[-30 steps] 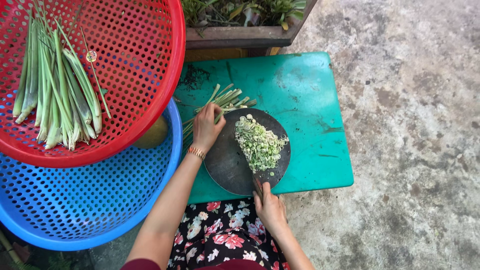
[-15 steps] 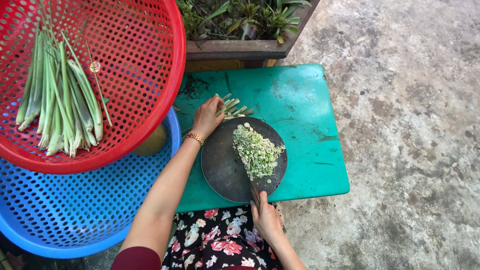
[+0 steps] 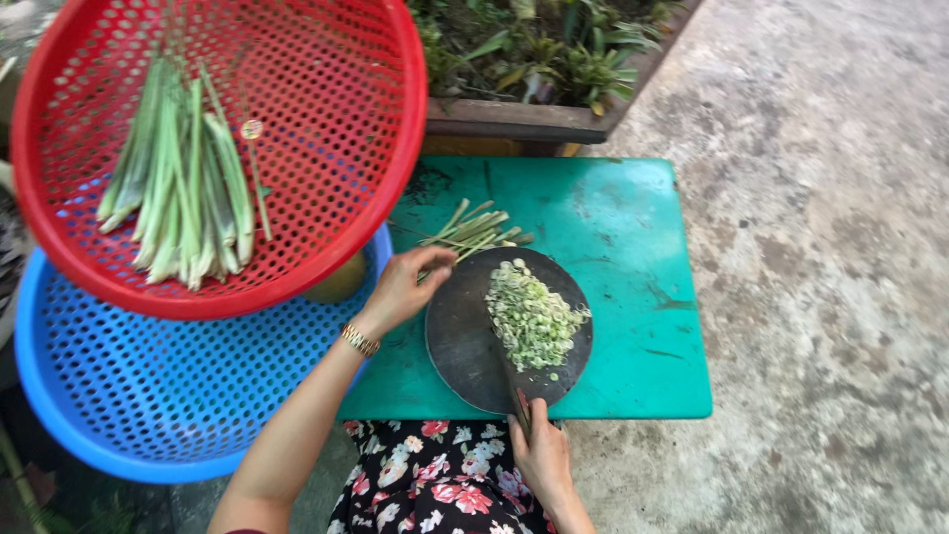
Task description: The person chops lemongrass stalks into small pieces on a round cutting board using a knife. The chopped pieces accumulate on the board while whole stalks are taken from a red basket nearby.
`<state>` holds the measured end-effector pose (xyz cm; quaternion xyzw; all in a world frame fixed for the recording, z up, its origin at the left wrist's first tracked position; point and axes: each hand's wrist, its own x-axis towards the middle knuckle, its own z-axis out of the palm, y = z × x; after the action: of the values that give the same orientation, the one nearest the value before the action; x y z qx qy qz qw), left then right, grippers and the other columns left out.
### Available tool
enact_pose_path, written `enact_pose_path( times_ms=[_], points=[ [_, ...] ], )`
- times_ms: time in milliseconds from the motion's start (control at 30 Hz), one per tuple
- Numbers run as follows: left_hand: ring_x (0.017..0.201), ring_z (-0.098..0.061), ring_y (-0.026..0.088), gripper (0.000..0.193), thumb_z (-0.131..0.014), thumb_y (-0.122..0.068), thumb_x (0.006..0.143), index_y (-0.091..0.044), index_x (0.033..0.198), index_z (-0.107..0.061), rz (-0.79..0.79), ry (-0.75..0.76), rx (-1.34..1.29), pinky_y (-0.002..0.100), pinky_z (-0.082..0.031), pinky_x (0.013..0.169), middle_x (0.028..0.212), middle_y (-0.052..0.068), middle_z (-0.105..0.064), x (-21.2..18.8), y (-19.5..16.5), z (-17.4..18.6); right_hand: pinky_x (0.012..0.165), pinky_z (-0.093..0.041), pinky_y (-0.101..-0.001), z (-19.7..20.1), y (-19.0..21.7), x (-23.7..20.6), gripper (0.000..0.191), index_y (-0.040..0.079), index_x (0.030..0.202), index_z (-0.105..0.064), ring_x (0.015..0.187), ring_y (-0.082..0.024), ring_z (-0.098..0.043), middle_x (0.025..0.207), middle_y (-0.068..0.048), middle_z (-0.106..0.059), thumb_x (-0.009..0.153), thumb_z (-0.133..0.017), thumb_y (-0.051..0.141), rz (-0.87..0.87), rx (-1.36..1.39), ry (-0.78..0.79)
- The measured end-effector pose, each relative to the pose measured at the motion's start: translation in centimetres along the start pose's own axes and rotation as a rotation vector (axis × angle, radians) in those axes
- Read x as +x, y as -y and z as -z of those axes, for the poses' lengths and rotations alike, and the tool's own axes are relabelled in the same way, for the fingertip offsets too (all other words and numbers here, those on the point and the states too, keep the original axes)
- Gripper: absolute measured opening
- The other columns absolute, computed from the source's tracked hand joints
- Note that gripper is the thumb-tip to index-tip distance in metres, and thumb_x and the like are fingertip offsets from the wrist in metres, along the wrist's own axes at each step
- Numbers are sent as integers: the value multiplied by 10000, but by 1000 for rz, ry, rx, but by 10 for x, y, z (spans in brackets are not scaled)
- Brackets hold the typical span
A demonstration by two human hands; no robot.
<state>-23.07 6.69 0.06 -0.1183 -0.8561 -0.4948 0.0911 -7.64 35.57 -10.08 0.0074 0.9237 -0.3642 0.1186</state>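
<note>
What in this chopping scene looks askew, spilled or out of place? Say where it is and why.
The red basket sits tilted, its edge propped on the blue basket, so the green stalks inside lie on a slope. A few chopped bits lie apart from the pile on the round board. Nothing looks damaged.

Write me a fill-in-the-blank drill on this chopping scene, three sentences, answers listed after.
1. The chopped green pile lies on a round dark ____.
2. The left hand grips stalks on the ____ table.
3. Whole stalks lie in the ____ basket, above the blue basket.

Missing words: board; green; red
</note>
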Motion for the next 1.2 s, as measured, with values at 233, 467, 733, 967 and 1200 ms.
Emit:
enact_pose_path(
  times_ms=[233,467,733,967,1200],
  points=[
    [1013,-756,213,240,-697,-135,930,-39,1148,-722,89,87,13,338,-582,879,1096,108,-769,-85,-12,65,434,-472,-426,-9,28,3,245,80,1027,-531,517,-290,-636,651,-137,-638,975,-641,293,-70,327,102],
    [1009,-766,191,266,-715,-161,909,-49,1150,-728,221,56,-11,331,-580,885,1082,92,-787,-137,-6,65,319,-421,-311,-1,42,12,250,38,1038,-483,353,-151,-494,629,-63,-545,1025,-533,282,-158,813,246],
    [1027,-765,179,282,-702,-190,923,-70,1177,-727,313,40,-117,329,-572,907,1101,60,-799,-167,-11,56,335,-438,-305,-1,67,25,273,46,1081,-512,356,-142,-469,615,-64,-535,1035,-498,315,-247,883,316],
    [1031,-757,179,267,-691,-208,928,-84,1161,-729,334,84,-120,326,-571,896,1102,61,-786,-164,-21,58,337,-431,-300,-4,81,9,205,91,1108,-513,373,-115,-526,582,-51,-564,987,-582,242,-97,438,57],
    [1042,-727,257,258,-688,-190,926,-85,1161,-702,185,8,-5,363,-575,880,1156,95,-730,-75,-1,25,343,-422,-305,-3,71,11,217,37,1097,-514,376,-131,-491,638,-47,-551,998,-605,206,-225,776,220]
  ],
)
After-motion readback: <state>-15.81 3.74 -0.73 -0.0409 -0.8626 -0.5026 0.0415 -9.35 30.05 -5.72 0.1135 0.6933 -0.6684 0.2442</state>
